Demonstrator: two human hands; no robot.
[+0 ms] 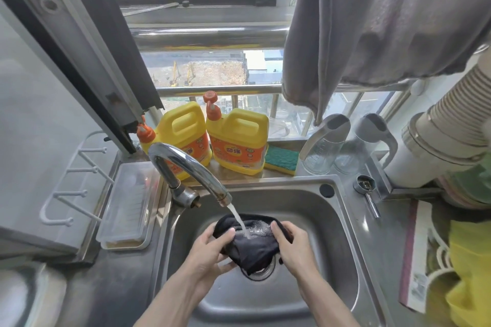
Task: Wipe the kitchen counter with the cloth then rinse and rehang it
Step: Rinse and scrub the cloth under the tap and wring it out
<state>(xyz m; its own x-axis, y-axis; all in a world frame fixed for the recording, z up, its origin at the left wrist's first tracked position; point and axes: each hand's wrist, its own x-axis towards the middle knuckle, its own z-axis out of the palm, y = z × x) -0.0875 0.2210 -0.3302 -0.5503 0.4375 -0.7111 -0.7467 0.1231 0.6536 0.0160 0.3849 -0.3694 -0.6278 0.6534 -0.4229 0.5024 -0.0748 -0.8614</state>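
Both hands were down in the steel sink (329,225) in the lower middle of the frame, working a dark cloth (252,244) under the tap. The left hand (210,249) had its fingers curled around the cloth's left side, thumb on top, and the right hand (292,244) pinched the right edge the same way, so each was closed on the fabric rather than spread open. The cloth was bunched between them, hanging just above the drain (261,269).

Water (239,220) ran from the curved chrome faucet (186,167) straight onto the top of the cloth, splashing a bit where it hit.

Behind the sink, on the ledge in the middle of the frame, stood two yellow detergent jugs (239,143) with orange caps, touching each other, and just right of them lay a green and yellow sponge (281,160). Right of that again, two clear glasses (321,148) sat tipped over. A grey towel (372,29) hung in the upper right. A clear plastic box (127,207) sat on the left side of the sink.
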